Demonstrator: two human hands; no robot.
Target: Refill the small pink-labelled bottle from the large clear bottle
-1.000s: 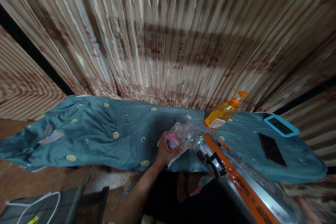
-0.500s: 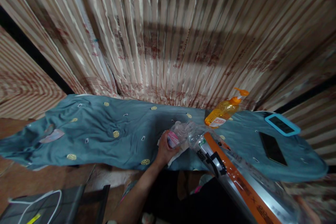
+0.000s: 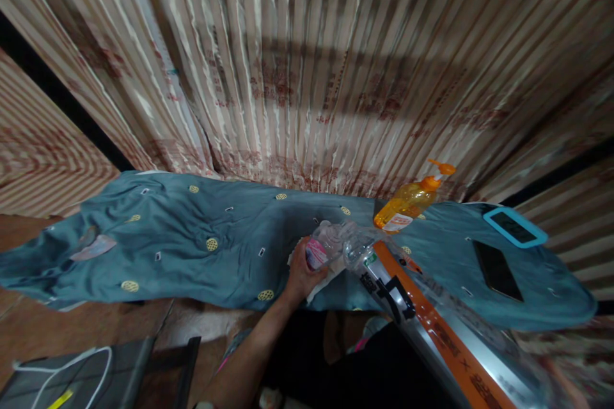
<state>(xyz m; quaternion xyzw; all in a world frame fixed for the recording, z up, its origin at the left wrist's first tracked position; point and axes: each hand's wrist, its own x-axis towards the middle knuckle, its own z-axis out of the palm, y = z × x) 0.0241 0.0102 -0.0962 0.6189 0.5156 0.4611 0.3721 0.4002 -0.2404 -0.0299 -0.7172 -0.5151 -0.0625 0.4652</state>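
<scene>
because the left hand (image 3: 301, 275) is wrapped around a clear plastic bottle (image 3: 330, 244) with a pink label, fingers curled about its lower part, the bottle lies tilted on the blue cloth (image 3: 192, 243) with its far end toward two o'clock. a white tissue or rag (image 3: 322, 284) peeks out under the hand. the right hand is not in view; a long silver and orange tool (image 3: 432, 326) runs in from five o'clock, its tip touching or just beside the bottle's crumpled upper part, and whether anything grips it i cannot tell.

the thin bottle looks already dented, so i judge a harder squeeze could buckle it or push out whatever is left inside onto the cloth. if the tool tip slips off the slick plastic it could skid toward the fingers. the orange pump bottle (image 3: 407, 201) stands near at one o'clock, and a jolt might topple it. the dark phone (image 3: 496, 268) and blue-framed device (image 3: 514, 227) at three o'clock lie well apart.
</scene>
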